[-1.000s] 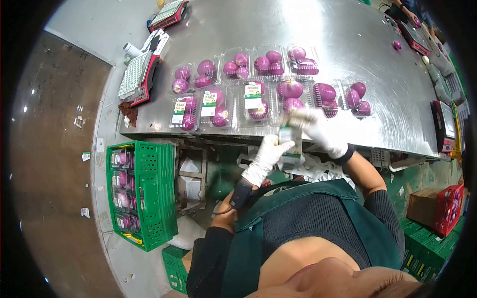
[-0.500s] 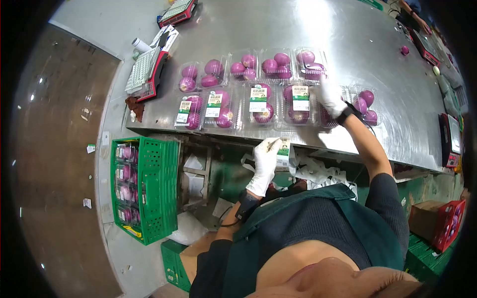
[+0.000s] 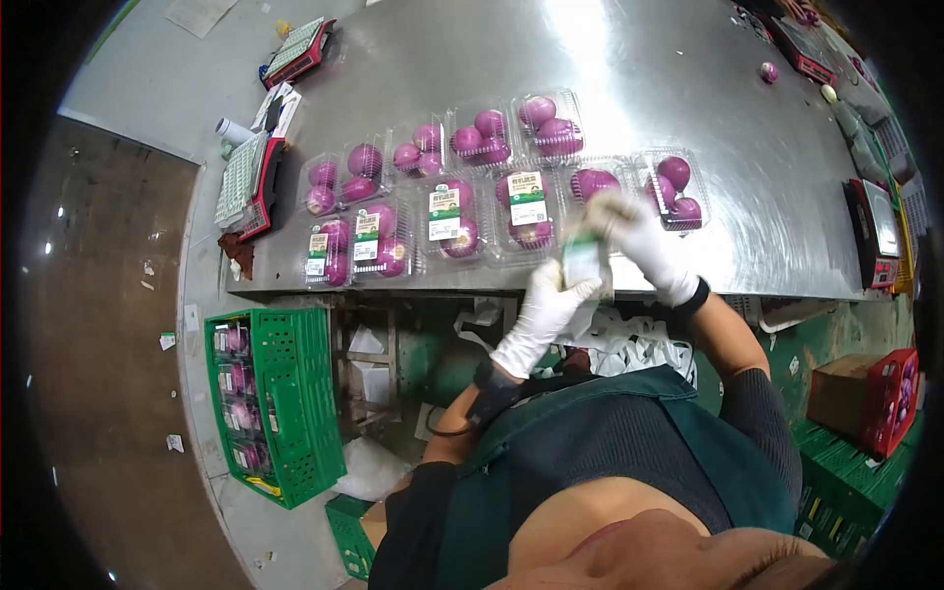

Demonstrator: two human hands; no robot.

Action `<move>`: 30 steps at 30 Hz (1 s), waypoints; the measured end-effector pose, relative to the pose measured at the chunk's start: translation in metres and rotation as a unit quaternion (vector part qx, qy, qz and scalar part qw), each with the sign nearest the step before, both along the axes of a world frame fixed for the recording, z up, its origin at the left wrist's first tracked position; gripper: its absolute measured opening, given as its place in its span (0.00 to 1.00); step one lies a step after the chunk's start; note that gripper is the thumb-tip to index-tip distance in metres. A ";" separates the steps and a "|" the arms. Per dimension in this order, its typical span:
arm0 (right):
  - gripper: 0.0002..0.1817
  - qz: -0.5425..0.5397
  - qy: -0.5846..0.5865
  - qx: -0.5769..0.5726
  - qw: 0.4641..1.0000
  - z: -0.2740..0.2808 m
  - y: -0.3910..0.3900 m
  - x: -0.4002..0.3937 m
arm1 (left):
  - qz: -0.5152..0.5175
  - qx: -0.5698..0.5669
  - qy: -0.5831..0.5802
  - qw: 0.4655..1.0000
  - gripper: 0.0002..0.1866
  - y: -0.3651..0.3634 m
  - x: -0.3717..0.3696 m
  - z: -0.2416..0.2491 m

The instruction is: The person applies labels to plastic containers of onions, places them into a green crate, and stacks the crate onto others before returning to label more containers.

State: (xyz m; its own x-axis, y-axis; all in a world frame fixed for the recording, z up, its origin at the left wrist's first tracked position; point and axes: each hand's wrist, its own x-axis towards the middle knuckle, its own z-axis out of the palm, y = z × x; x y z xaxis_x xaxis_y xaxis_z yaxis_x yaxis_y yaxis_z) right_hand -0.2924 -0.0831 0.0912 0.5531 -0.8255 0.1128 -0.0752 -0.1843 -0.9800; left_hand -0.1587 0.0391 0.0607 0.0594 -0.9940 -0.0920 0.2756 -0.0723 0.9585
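My left hand (image 3: 544, 317), in a white glove, is closed on a label (image 3: 582, 264) with a green band, held upright past the table's front edge. At the label's top, my gloved right hand (image 3: 649, 248) reaches in from the right; its fingers are smeared by motion. Just behind my hands is a clear plastic box of purple onions (image 3: 594, 183), partly hidden. Another onion box (image 3: 675, 192) with no visible label stands right of it. To the left, several boxes carry labels, among them a labelled box (image 3: 528, 211). Behind them runs a row of unlabelled boxes (image 3: 548, 125).
Red scales stand on the metal table (image 3: 649, 88), with one scale (image 3: 251, 185) at left and another scale (image 3: 873, 234) at right. A green crate (image 3: 300, 403) with packed boxes is below left. A red crate (image 3: 890, 403) stands at lower right. Another person's hand (image 3: 795, 8) shows at top right.
My right hand has come from an onion box at the right down to the label by my left hand. My left hand has risen with the label. The view has shifted.
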 end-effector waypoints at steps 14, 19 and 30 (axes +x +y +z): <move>0.27 -0.116 0.259 -0.174 0.943 -0.063 -0.098 -0.022 | 0.248 0.020 -0.063 0.966 0.03 -0.001 -0.013 -0.031; 0.10 0.094 0.068 0.113 0.987 -0.025 -0.003 -0.021 | 0.228 -0.019 -0.086 0.970 0.09 -0.018 -0.027 -0.036; 0.07 -0.085 0.066 -0.010 0.994 -0.014 -0.110 -0.109 | -0.052 0.095 -0.098 0.989 0.09 0.010 -0.051 -0.054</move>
State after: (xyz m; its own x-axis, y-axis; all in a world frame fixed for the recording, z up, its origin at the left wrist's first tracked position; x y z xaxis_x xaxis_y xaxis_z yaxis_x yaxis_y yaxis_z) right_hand -0.4018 -0.1932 0.0776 0.4161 -0.9069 0.0660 -0.2354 -0.1776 -0.9555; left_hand -0.2093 0.0496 0.0070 -0.0070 -0.9617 -0.2740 0.0674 -0.2738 0.9594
